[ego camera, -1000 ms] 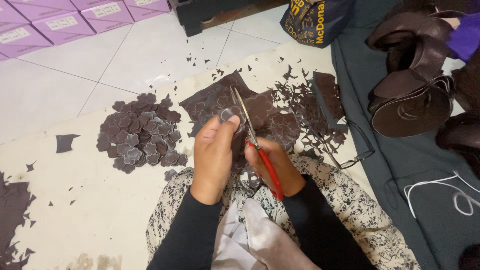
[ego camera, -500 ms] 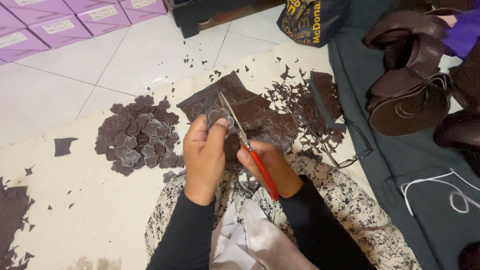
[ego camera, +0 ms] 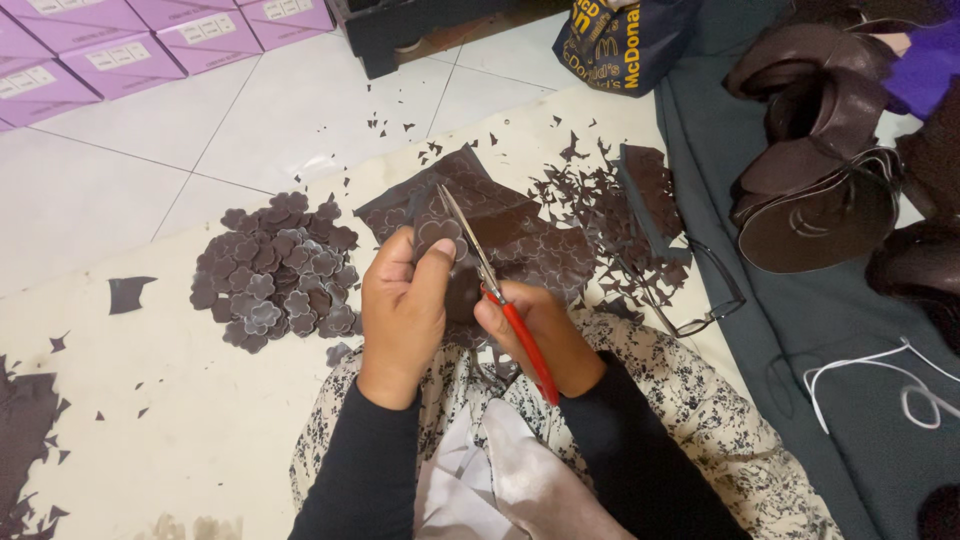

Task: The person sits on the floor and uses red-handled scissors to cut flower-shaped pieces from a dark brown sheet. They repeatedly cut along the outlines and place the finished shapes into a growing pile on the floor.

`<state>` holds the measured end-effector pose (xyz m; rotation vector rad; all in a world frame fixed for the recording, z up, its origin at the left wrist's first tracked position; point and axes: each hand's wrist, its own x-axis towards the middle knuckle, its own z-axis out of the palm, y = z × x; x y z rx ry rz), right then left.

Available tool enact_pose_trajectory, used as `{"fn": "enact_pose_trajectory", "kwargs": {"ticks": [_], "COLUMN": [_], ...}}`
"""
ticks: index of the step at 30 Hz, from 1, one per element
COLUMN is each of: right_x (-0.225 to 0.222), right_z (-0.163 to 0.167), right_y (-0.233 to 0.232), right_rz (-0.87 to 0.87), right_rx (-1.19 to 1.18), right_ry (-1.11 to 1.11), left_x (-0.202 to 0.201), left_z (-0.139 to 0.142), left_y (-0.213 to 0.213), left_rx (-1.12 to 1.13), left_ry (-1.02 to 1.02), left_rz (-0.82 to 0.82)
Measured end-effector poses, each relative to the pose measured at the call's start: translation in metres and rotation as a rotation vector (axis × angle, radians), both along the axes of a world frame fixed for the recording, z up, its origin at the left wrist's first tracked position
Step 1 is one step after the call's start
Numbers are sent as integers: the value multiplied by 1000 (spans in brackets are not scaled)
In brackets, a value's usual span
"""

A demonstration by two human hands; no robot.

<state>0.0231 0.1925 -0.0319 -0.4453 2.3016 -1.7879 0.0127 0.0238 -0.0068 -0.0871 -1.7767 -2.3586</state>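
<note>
My left hand (ego camera: 405, 305) is clamped on a flower-shaped piece (ego camera: 440, 238) at the near edge of the dark brown sheet (ego camera: 520, 240), thumb on top, fingers curled under it. My right hand (ego camera: 535, 335) is closed around the red handles of the scissors (ego camera: 495, 295); the blades point away from me, up across the sheet, and look nearly together, though I cannot tell whether they are fully closed. The blades run just beside the piece my left hand pinches, on its right.

Landmark: the dark brown sheet, marked with scalloped flower outlines, lying on the cream mat (ego camera: 200, 430) directly beyond my hands.

Left of the sheet: a heap of cut flower shapes (ego camera: 275, 270), same dark brown, piled loosely on the mat. A single offcut (ego camera: 130, 293) lies further left of that heap.

Right of the sheet: scattered pointed scraps (ego camera: 600, 200), and a small folded strip of the same material (ego camera: 650, 190). A pair of eyeglasses (ego camera: 710, 290) lies just right of the scraps, on the edge of a grey-green cloth (ego camera: 800, 330). Further right on that cloth, dark brown curved leather pieces (ego camera: 820, 200) and a white cord (ego camera: 870, 380).

Beyond the sheet: white floor tiles (ego camera: 300, 110), lilac boxes (ego camera: 160, 40) at the far left.

Nearer than the sheet: my lap, floral fabric (ego camera: 700, 410), black sleeves.
</note>
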Motion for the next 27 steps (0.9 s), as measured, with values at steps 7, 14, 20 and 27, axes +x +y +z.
{"fn": "enact_pose_trajectory", "kwargs": {"ticks": [7, 14, 20, 27], "right_x": [1, 1, 2, 1], "right_z": [2, 11, 7, -1], "right_y": [0, -1, 0, -3], "right_rz": [52, 76, 62, 23], "right_rx": [12, -90, -98, -36], "right_ry": [51, -128, -115, 47], "left_x": [-4, 0, -1, -4], "left_z": [-5, -3, -3, -8], "left_y": [3, -4, -3, 5], "left_rx": [96, -79, 14, 196], "left_ry": [-28, -2, -10, -22], "left_rz": [62, 36, 19, 25]}}
